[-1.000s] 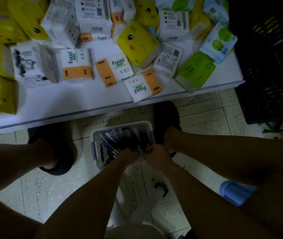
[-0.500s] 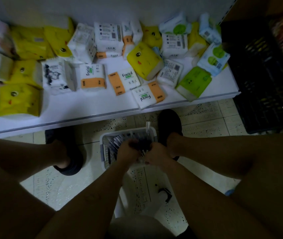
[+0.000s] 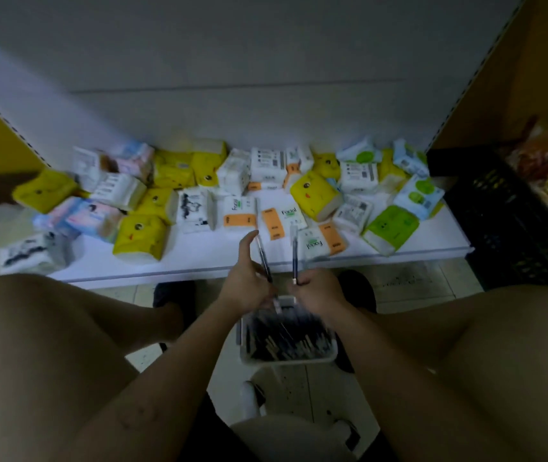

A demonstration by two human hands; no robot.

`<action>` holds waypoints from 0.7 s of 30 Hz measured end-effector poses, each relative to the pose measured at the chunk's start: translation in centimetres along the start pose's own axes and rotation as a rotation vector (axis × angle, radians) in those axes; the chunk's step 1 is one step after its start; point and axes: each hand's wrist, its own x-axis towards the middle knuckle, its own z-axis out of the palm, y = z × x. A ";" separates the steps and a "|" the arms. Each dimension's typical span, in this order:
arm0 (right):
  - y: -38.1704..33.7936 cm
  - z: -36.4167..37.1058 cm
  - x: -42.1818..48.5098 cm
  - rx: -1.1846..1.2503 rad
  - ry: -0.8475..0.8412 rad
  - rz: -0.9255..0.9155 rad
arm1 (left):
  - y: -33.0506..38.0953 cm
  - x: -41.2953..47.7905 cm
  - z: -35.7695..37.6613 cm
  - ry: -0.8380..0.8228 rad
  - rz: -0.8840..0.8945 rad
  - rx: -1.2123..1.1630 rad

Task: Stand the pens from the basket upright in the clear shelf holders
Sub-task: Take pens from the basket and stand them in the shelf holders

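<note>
L hand [image 3: 249, 285] pinches one pen [image 3: 263, 258], tilted, index finger raised. R hand [image 3: 319, 288] grips second pen [image 3: 294, 251], approx. upright. Both hands above basket [image 3: 286, 359] of pens, on floor btwn feet. Ahead: low white shelf [image 3: 199, 260] w/ scattered tissue packs [image 3: 140, 240]. Black crate [image 3: 516, 228] at right.

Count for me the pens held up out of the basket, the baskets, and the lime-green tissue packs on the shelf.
Pens held up: 2, left pen in the left hand, right pen in the right hand
Basket: 1
Lime-green tissue pack: 1
Total: 4
</note>
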 end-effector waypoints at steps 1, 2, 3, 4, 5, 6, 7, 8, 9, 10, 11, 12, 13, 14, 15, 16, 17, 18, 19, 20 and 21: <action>-1.0 -0.3 -0.4 0.005 -0.001 -0.045 | 0.8 -0.2 -0.8 0.036 0.042 0.027; -1.8 -0.6 -0.7 0.022 0.000 -0.082 | 1.5 -0.4 -1.5 0.071 0.088 0.046; -2.7 -0.9 -1.1 0.059 0.004 -0.104 | 2.3 -0.5 -2.3 0.101 0.137 0.054; -3.5 -1.3 -1.4 0.115 0.015 -0.137 | 3.1 -0.7 -2.9 0.121 0.187 0.047; -4.3 -1.8 -1.7 0.143 0.035 -0.170 | 4.1 -0.9 -3.6 0.133 0.238 0.024; -5.2 -2.3 -1.8 0.167 0.059 -0.213 | 5.2 -1.1 -4.3 0.143 0.291 -0.008; -6.3 -3.1 -2.1 0.161 0.076 -0.250 | 6.5 -1.3 -4.9 0.160 0.343 -0.041; -7.4 -3.9 -2.4 0.173 0.085 -0.292 | 7.8 -1.6 -5.6 0.185 0.393 -0.067; -8.7 -4.9 -2.8 0.169 0.106 -0.335 | 9.2 -1.8 -6.3 0.214 0.440 -0.087; -10.0 -5.9 -3.1 0.160 0.140 -0.385 | 10.6 -2.0 -7.0 0.238 0.484 -0.104; -11.4 -7.1 -3.7 0.127 0.191 -0.431 | 12.1 -2.3 -7.7 0.258 0.522 -0.118; -12.9 -8.3 -4.3 0.098 0.248 -0.484 | 13.5 -2.7 -8.4 0.276 0.557 -0.129; -14.5 -9.5 -5.0 0.074 0.291 -0.531 | 15.0 -3.0 -9.1 0.291 0.589 -0.137; -16.0 -10.6 -5.7 0.069 0.315 -0.568 | 16.5 -3.4 -9.7 0.303 0.618 -0.143; -17.5 -11.7 -6.3 0.080 0.316 -0.592 | 17.9 -3.7 -10.4 0.309 0.647 -0.149; -19.0 -12.7 -6.9 0.103 0.307 -0.611 | 19.4 -4.1 -11.0 0.308 0.679 -0.148; -20.3 -13.6 -7.4 0.134 0.303 -0.638 | 20.9 -4.5 -11.5 0.300 0.710 -0.138; -21.7 -14.4 -7.9 0.168 0.308 -0.679 | 22.3 -4.9 -12.1 0.292 0.741 -0.117; -23.0 -15.1 -8.4 0.193 0.325 -0.725 | 23.6 -5.4 -12.6 0.288 0.772 -0.086; -24.2 -15.8 -9.0 0.216 0.345 -0.772 | 25.0 -5.8 -13.2 0.290 0.804 -0.051; -25.3 -16.5 -9.4 0.240 0.357 -0.820 | 26.4 -6.3 -13.8 0.297 0.836 -0.017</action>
